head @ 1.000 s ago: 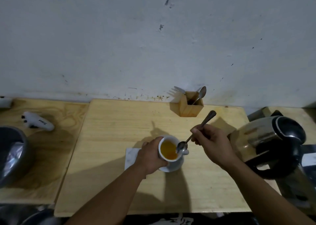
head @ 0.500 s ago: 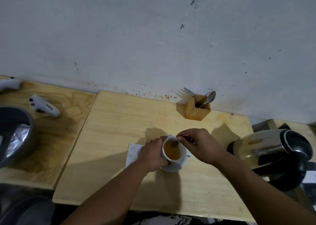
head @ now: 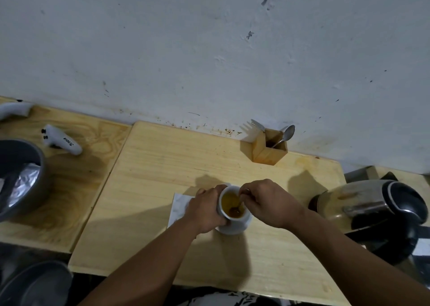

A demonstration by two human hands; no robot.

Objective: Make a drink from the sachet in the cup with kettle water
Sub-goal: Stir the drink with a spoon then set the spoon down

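Note:
A white cup [head: 235,222] of amber drink stands on a white saucer [head: 245,227] near the middle of the wooden table [head: 162,166]. My left hand [head: 204,210] wraps the cup's left side. My right hand [head: 270,203] hovers over the cup's right rim, pinching a metal spoon [head: 236,209] whose bowl is sunk in the liquid; most of its handle is hidden by my fingers. A white sachet or paper [head: 178,206] lies flat under my left hand. The steel and black kettle [head: 377,210] sits at the right edge.
A wooden cutlery holder [head: 268,151] with a fork and spoon stands by the wall. On the lower left table lie a white handheld controller [head: 62,140], another white object [head: 14,110] and a grey pot [head: 21,177] holding foil.
The spoon went from being held above the cup's rim down into the drink, and my right hand closed in over the cup. The view shifted so the table appears lower.

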